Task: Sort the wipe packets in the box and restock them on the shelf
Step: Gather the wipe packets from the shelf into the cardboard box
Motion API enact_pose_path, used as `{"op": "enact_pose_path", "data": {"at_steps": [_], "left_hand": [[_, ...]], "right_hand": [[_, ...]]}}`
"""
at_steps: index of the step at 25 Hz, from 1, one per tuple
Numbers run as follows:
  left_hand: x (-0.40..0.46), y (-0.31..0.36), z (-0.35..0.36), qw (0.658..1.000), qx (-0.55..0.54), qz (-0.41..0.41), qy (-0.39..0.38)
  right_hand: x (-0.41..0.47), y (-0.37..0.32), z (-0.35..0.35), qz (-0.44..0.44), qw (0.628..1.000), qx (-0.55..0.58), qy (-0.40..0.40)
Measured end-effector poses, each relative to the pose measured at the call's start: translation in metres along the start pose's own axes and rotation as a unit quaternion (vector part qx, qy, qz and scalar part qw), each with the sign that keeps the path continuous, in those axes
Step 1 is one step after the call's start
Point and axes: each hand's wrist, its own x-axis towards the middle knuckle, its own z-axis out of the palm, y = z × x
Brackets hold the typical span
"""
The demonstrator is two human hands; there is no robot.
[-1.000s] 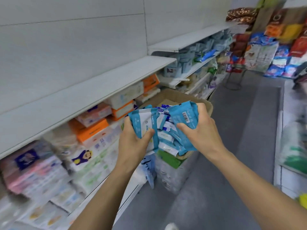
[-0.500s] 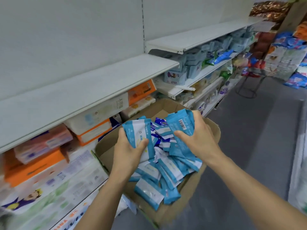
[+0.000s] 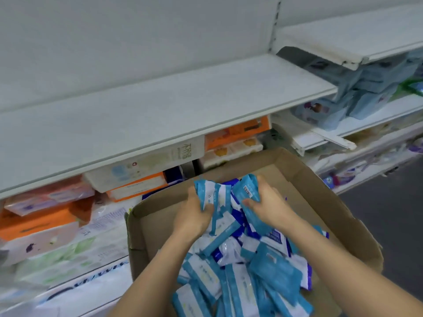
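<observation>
White shelf (image 3: 160, 115) w/ bare top stands behind cardboard box (image 3: 320, 179), where left hand (image 3: 194, 216) & right hand (image 3: 270, 204) each grasp blue wipe packets (image 3: 229, 197) above the pile inside

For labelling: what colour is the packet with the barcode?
Light blue packet, gripped by the right hand; head view.

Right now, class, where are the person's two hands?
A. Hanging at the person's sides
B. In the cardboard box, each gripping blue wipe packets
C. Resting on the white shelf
B: the left hand and right hand each grip wipe packets inside the cardboard box.
</observation>
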Motion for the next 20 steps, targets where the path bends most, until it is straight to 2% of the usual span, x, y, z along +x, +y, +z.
{"op": "enact_pose_path", "data": {"at_steps": [2,4,5,8,10,13,16,18,20], "left_hand": [[0.017,0.003,0.022,0.993,0.11,-0.004,0.034],[0.03,0.004,0.047,0.969,0.235,0.012,0.08],[0.036,0.0,0.062,0.96,0.271,0.013,0.074],[0.039,-0.021,0.102,0.957,0.284,-0.034,-0.052],[0.038,-0.032,0.117,0.955,0.281,-0.055,-0.079],[0.042,-0.032,0.117,0.955,0.28,-0.064,-0.071],[0.044,-0.021,0.099,0.96,0.247,-0.084,-0.099],[0.033,-0.011,0.083,0.971,0.212,-0.086,-0.07],[0.008,-0.004,0.065,0.979,0.192,-0.071,-0.008]], "right_hand": [[0.035,0.018,0.006,-0.002,0.999,-0.041,-0.036],[0.065,0.035,0.014,-0.01,0.997,-0.049,-0.055],[0.077,0.044,0.02,-0.018,0.995,-0.036,-0.092],[0.094,0.068,0.045,-0.058,0.959,-0.034,-0.274],[0.096,0.079,0.057,-0.081,0.936,-0.083,-0.333],[0.099,0.083,0.056,-0.088,0.927,-0.103,-0.351],[0.096,0.07,0.043,-0.101,0.927,-0.09,-0.35],[0.084,0.055,0.033,-0.118,0.942,-0.07,-0.306],[0.062,0.036,0.023,-0.143,0.956,-0.071,-0.244]]}}
